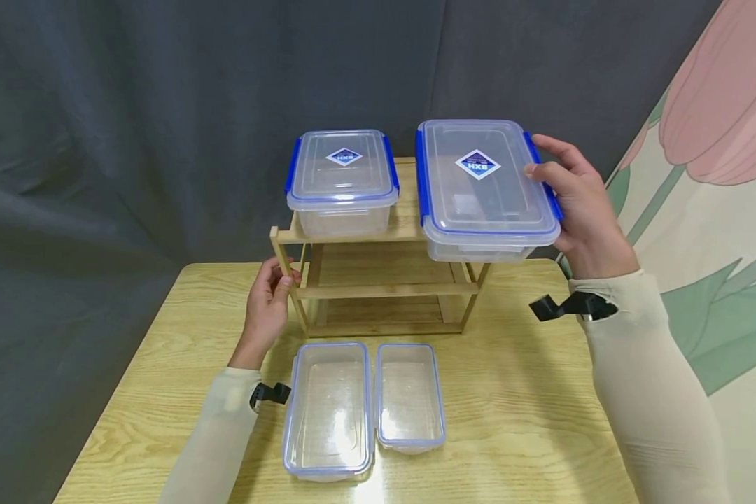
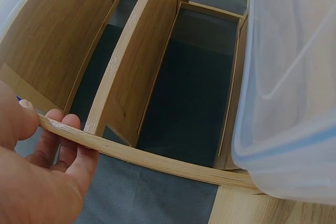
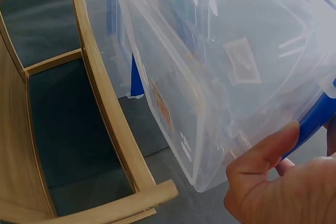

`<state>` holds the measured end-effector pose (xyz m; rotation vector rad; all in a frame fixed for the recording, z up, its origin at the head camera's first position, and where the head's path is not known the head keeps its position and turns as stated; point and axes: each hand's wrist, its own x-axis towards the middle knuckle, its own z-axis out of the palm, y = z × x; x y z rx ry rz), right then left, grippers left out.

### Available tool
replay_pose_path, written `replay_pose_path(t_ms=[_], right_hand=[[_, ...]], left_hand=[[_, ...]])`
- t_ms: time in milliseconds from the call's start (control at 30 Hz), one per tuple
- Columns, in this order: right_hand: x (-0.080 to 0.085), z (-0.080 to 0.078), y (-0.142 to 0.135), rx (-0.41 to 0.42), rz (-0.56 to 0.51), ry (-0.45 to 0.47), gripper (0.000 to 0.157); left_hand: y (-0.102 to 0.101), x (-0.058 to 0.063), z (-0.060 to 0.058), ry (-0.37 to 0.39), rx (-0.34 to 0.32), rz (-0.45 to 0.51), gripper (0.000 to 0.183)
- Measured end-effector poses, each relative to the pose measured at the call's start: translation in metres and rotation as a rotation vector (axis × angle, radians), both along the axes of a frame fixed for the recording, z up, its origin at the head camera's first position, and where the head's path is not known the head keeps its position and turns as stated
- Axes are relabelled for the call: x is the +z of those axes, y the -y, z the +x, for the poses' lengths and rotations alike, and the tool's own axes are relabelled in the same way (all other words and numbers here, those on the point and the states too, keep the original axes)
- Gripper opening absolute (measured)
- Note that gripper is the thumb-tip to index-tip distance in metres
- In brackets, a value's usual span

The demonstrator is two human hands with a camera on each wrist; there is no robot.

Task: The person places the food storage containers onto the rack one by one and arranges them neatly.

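Observation:
My right hand [image 1: 586,203] grips the right side of a large clear food container [image 1: 488,189] whose lid has blue side clips, thumb on the lid's edge. The container is at the right end of the wooden rack's [image 1: 390,289] top board; whether it touches the board cannot be told. On the left of that board sits a smaller lidded food container [image 1: 343,175]. With thumb and fingers, my left hand [image 1: 269,301] holds the rack's left front post [image 2: 142,156]. In the right wrist view, the underside of the held container [image 3: 236,61] faces the camera.
Two clear containers stand side by side on the wooden table [image 1: 516,406] before the rack: a larger one [image 1: 330,406] at left and a narrower one [image 1: 409,392] at right. A dark curtain [image 1: 227,105] hangs behind, and a flower-patterned surface [image 1: 699,210] borders the right.

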<state>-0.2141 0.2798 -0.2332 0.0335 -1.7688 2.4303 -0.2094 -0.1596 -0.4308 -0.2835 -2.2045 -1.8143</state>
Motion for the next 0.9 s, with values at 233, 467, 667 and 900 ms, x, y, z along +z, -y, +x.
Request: replay_pose_path(t_ms=[233, 467, 667, 900], right_hand=[[0.007, -0.020, 0.006, -0.012, 0.004, 0.049, 0.050], [0.008, -0.042, 0.012, 0.004, -0.029, 0.088, 0.051], [0.009, -0.056, 0.014, 0.018, -0.020, 0.149, 0.055], [0.007, -0.067, 0.014, 0.035, 0.000, 0.194, 0.055]], left_hand=[[0.000, 0.000, -0.001, -0.002, -0.003, 0.000, 0.031], [0.000, 0.002, -0.001, 0.002, -0.003, -0.014, 0.030], [-0.001, 0.002, -0.001, -0.001, -0.014, -0.013, 0.030], [-0.004, 0.002, -0.001, 0.009, -0.006, -0.019, 0.031]])
